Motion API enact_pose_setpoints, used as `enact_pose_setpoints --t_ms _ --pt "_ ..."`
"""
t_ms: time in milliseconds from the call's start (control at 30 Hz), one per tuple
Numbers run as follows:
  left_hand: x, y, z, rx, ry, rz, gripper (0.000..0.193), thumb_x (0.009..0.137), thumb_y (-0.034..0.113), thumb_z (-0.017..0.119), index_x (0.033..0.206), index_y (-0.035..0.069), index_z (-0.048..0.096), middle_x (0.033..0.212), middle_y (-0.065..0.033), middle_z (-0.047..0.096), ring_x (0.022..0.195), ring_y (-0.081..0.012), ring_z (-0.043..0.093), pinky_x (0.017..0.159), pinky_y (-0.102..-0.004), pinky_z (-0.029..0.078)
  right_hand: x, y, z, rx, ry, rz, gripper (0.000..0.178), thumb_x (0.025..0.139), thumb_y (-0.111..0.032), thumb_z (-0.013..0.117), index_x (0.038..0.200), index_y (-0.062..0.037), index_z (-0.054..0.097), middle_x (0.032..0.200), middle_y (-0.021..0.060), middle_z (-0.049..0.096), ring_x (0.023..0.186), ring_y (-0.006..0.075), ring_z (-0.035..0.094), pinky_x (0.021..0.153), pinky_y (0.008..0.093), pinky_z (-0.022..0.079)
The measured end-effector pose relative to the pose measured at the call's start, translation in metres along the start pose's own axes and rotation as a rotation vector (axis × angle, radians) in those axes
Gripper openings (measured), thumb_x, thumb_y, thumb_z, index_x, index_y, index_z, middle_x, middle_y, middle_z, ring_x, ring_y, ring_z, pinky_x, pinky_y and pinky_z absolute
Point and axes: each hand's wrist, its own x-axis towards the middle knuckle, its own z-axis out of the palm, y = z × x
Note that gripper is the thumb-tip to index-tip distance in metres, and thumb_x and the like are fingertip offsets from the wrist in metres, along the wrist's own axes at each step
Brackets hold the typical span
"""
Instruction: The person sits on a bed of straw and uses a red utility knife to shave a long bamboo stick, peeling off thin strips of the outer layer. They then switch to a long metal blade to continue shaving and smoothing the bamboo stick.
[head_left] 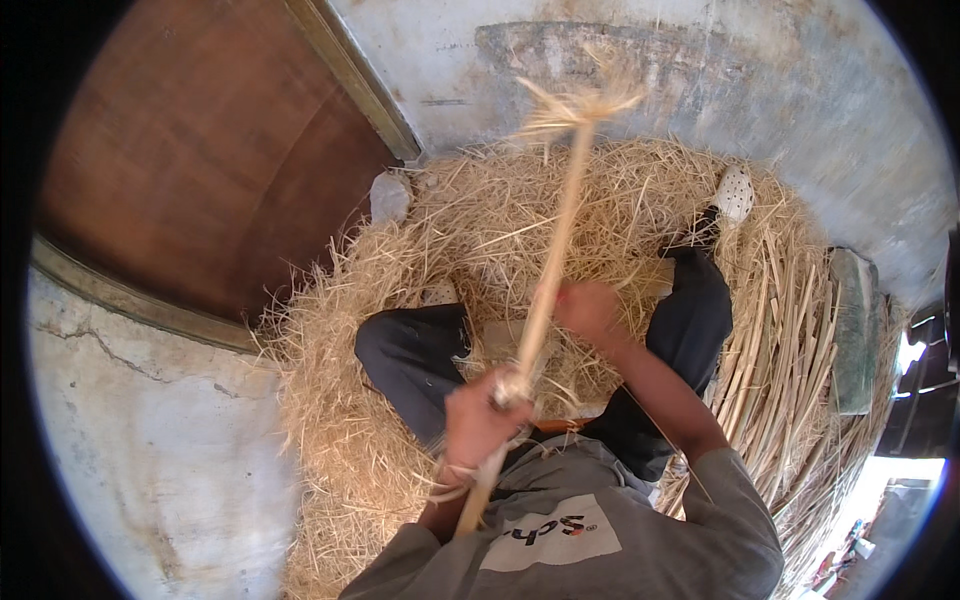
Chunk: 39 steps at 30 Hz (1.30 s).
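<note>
From the head camera I look straight down on a person seated on a broad heap of loose straw [360, 400], legs in dark trousers spread apart over it.

Hands: the left hand [478, 420] is closed in a fist round the lower part of a long, pale bundle of stalks [553, 250]; the fingers are wrapped tight on it, and thin strands are wound round the bundle at that grip. The right hand [588, 308] sits higher, just beside the bundle; I cannot tell whether its fingers are closed on the stalk or only touching it, as the hand is blurred.

Position of the bundle: it rises from the person's lap, tilted away and slightly to the right, and ends in a frayed, blurred tuft [580, 103] seen against the far wall.

Surface: the straw covers the ground around and beneath the person. On the person's right lies a stack of thicker, straighter reeds [790, 350], set roughly parallel. A white perforated shoe [735, 193] shows at the far end of the right leg.

Room: a rough grey plastered wall [760, 90], stained and patched, curves behind the heap. A brown wooden door [210, 150] in a pale frame stands to the left. Bare cracked concrete floor [130, 440] lies left of the straw. Bright daylight enters at the lower right.
</note>
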Motion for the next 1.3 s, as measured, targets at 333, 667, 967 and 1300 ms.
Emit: enact_pose_setpoints --t_ms 333,667,967,1300 --pt "0.008 0.019 -0.007 0.203 0.193 0.343 0.041 0.066 0.018 0.077 0.104 0.006 0.069 0.083 -0.0151 0.069 0.071 -0.028 0.069 0.065 -0.0327 0.054 0.007 -0.01 -0.045 0.282 0.103 0.269 0.048 0.091 -0.048 0.055 0.07 -0.0049 0.062 0.054 0.0151 0.055 0.053 0.0359 0.057 0.053 0.0451 0.045" --pt "0.017 0.003 -0.001 0.248 0.173 0.241 0.04 0.066 0.02 0.074 0.103 0.007 0.068 0.088 -0.0142 0.069 0.08 -0.0326 0.067 0.071 -0.0374 0.053 -0.003 -0.045 -0.041 0.19 -0.003 -0.382 0.05 0.077 -0.056 0.069 0.067 -0.0092 0.054 0.059 0.0094 0.05 0.054 0.0298 0.057 0.052 0.0404 0.045" --pt "0.016 0.008 0.001 0.296 0.173 0.239 0.04 0.066 0.018 0.074 0.104 0.005 0.068 0.091 -0.0146 0.069 0.08 -0.03 0.068 0.071 -0.0356 0.054 -0.008 -0.034 -0.037 0.138 -0.005 -0.142 0.051 0.081 -0.058 0.062 0.074 -0.0081 0.065 0.058 0.0118 0.059 0.052 0.03 0.06 0.05 0.0416 0.046" --pt "0.003 0.0 0.009 0.3 0.152 0.285 0.036 0.067 0.019 0.073 0.101 0.007 0.068 0.087 -0.0128 0.068 0.079 -0.0322 0.067 0.069 -0.0377 0.053 0.021 0.001 -0.045 0.063 -0.039 0.104 0.055 0.085 -0.062 0.054 0.084 -0.0099 0.071 0.063 0.0136 0.063 0.054 0.0348 0.061 0.048 0.0434 0.046"
